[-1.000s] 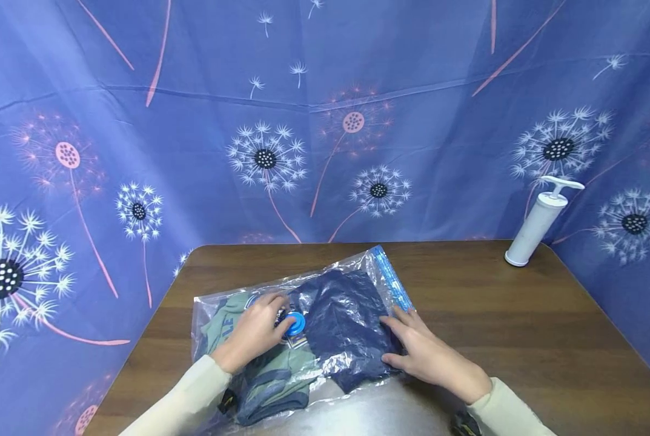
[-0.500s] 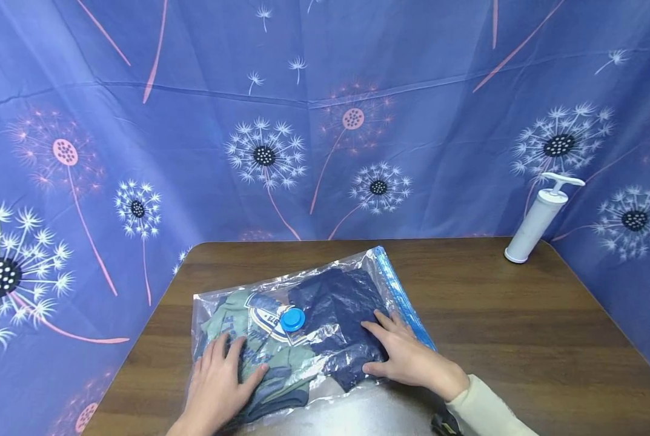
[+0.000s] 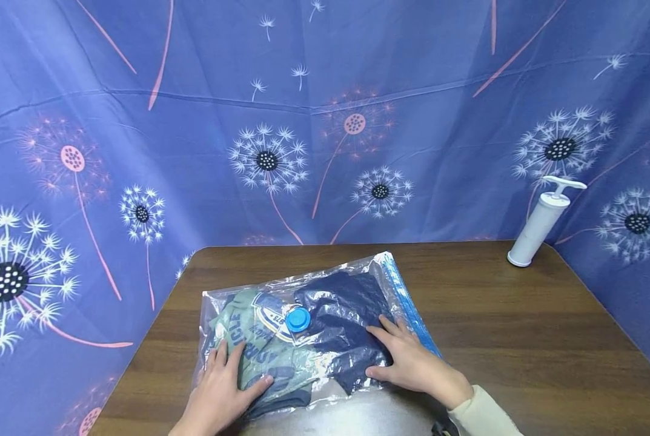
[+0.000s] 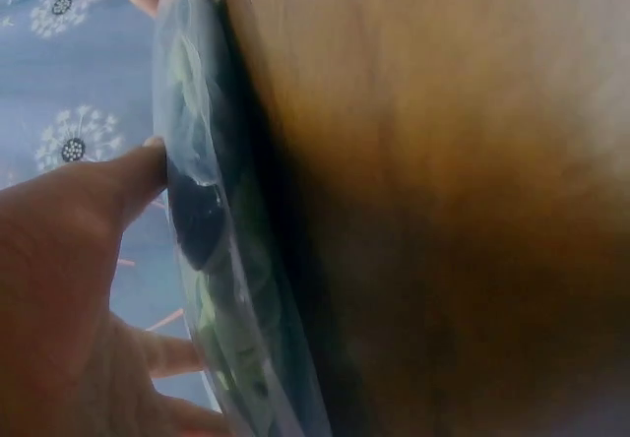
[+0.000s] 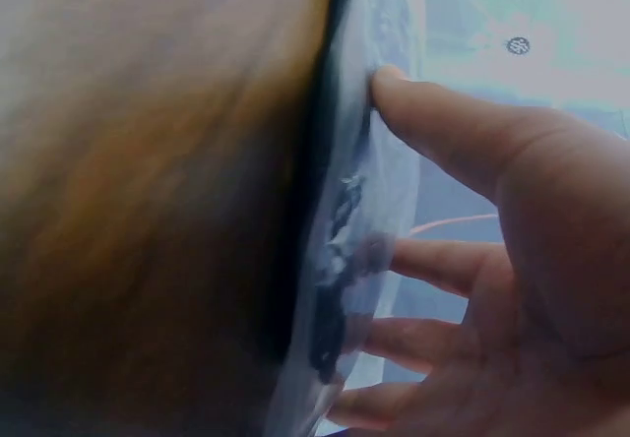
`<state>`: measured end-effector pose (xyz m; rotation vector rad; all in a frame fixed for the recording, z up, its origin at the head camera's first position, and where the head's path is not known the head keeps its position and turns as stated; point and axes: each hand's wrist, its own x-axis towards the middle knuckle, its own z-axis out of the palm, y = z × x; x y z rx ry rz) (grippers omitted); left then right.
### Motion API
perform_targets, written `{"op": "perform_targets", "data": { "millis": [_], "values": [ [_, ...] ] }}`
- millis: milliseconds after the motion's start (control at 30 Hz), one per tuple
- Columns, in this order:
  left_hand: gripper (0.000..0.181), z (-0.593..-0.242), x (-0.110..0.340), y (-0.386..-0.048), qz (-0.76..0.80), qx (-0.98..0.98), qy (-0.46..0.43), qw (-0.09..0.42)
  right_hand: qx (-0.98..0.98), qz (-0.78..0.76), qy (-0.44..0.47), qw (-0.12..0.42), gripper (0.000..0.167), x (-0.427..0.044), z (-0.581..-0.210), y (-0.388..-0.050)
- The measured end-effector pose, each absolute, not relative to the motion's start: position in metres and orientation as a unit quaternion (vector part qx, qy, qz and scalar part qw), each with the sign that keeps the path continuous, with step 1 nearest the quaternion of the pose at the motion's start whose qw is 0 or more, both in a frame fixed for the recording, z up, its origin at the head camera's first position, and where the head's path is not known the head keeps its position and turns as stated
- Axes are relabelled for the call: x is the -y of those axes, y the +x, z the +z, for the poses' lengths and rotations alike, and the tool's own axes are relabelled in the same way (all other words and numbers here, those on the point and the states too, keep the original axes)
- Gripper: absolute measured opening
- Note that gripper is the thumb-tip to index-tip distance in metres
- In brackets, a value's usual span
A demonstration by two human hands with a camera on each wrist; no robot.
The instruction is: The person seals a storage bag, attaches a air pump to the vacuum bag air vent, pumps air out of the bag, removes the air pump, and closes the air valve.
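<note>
A clear plastic bag (image 3: 325, 357) with a blue zip edge (image 3: 409, 303) on its right lies on the table, tilted slightly. Inside are a green printed garment (image 3: 259, 357) and a navy one (image 3: 343, 315); a round blue valve (image 3: 298, 319) sits between them. My left hand (image 3: 218, 390) rests spread on the bag's lower left, over the green garment. Fingers apart, my right hand (image 3: 414, 363) touches its right part beside the zip edge. In the wrist views, the left hand (image 4: 89, 270) and right hand (image 5: 512, 250) touch the bag's top film.
A white hand pump (image 3: 537, 224) with a T-shaped handle stands at the back right corner of the brown wooden table (image 3: 499, 303). Behind and beside the table hangs a blue cloth (image 3: 439, 121) with dandelion prints.
My left hand has left the blue valve and come down to the bag's lower left. The right hand has shifted slightly down, and the green garment's print shows more fully.
</note>
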<state>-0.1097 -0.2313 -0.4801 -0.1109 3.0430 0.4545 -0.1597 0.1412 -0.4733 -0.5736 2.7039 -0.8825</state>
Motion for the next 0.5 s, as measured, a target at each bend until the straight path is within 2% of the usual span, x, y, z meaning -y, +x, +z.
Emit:
{"op": "perform_targets", "data": {
  "millis": [167, 267, 500],
  "values": [
    [0.107, -0.479, 0.221, -0.125, 0.142, -0.990, 0.001, -0.003, -0.933, -0.288, -0.196, 0.091, 0.084, -0.158, -0.477, -0.156],
    [0.106, -0.480, 0.212, -0.132, 0.141, -0.990, 0.016, -0.007, -0.936, -0.283, -0.196, 0.077, 0.084, -0.169, -0.478, -0.155],
    [0.105, -0.484, 0.189, -0.152, 0.142, -0.989, 0.045, -0.015, -0.943, -0.272, -0.172, 0.082, 0.083, -0.191, -0.477, -0.159]
  ]
}}
